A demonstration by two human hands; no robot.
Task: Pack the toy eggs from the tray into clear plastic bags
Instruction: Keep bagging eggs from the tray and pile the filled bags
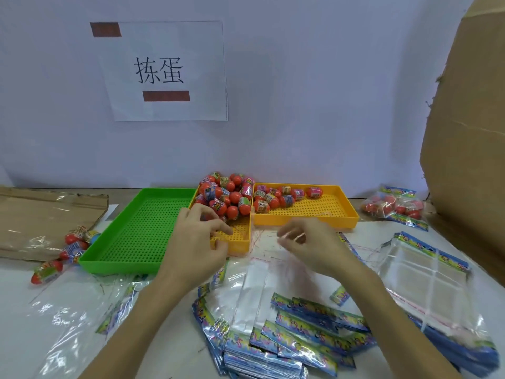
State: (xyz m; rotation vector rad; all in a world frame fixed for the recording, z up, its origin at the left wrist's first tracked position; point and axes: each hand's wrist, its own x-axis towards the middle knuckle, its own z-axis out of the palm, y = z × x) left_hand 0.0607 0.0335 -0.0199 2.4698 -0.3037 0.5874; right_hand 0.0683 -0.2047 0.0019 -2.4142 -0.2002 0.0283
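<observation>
Risk: heaped toy eggs (228,194) roll off orange tray (244,248) if your left hand (203,242), fingers curled, empty, knocks pile. Right hand (308,246): fingers loosely curled; grip cannot tell.

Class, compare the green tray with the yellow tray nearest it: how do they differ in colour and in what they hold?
The green tray is green and holds no eggs; the yellow tray beside it is yellow and carries a heap of red toy eggs at its far end. Both are shallow, rectangular and perforated.

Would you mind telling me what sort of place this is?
Probably a small packing workstation: perforated plastic trays of red toy eggs, stacks of clear printed-header bags, and a large brown cardboard carton.
</observation>
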